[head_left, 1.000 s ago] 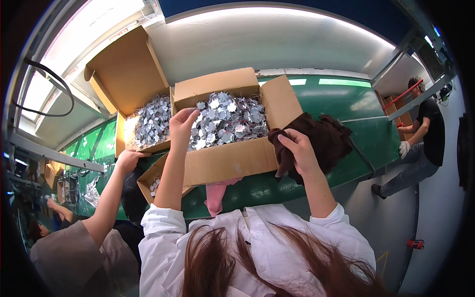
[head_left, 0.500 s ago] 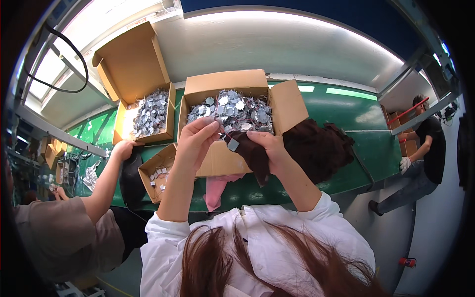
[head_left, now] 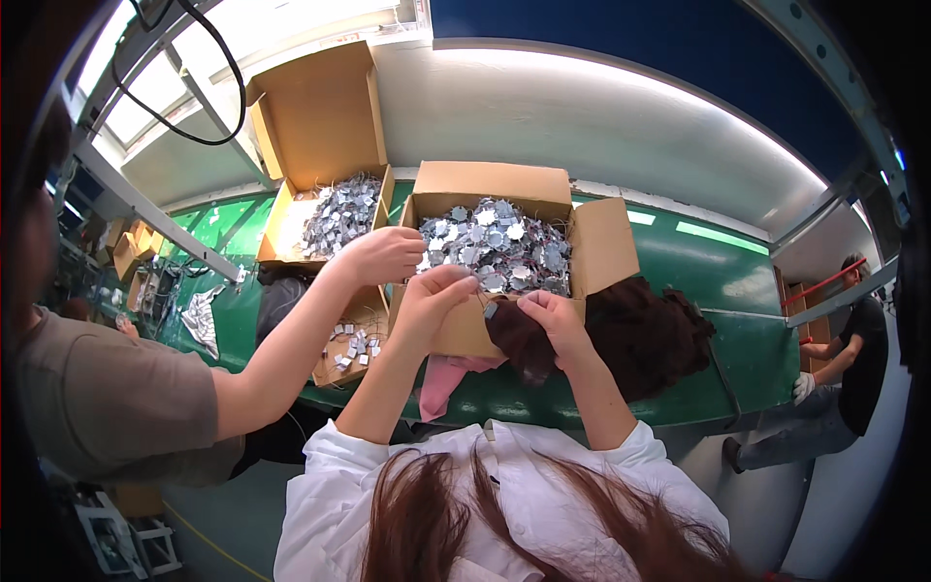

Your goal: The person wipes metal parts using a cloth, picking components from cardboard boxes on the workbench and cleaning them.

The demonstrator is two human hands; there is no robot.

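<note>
My left hand [head_left: 438, 299] is closed in a pinch, apparently on the thin wire of a small grey square piece [head_left: 490, 310]. That piece lies against a dark brown cloth [head_left: 524, 347]. Thumb and fingers of my right hand [head_left: 557, 326] are closed on the cloth, right beside the piece. Both hands are in front of an open cardboard box [head_left: 493, 180], heaped with silvery, notched metal pieces [head_left: 497, 242] on thin wires. A co-worker's hand [head_left: 386, 254] reaches in from the left, close above my left hand.
A second open carton [head_left: 315, 116] with similar pieces stands at the left. A shallow box [head_left: 335, 371] of small white square pieces sits nearer. Brown cloth [head_left: 645, 335] is bunched at the right of the green table [head_left: 718, 252]; pink cloth [head_left: 441, 386] hangs at its front edge. Another person [head_left: 844, 359] stands far right.
The scene has shifted right and down in view. The co-worker's hand has moved from beside the left carton to near the large box and my left hand. My hands keep their grips.
</note>
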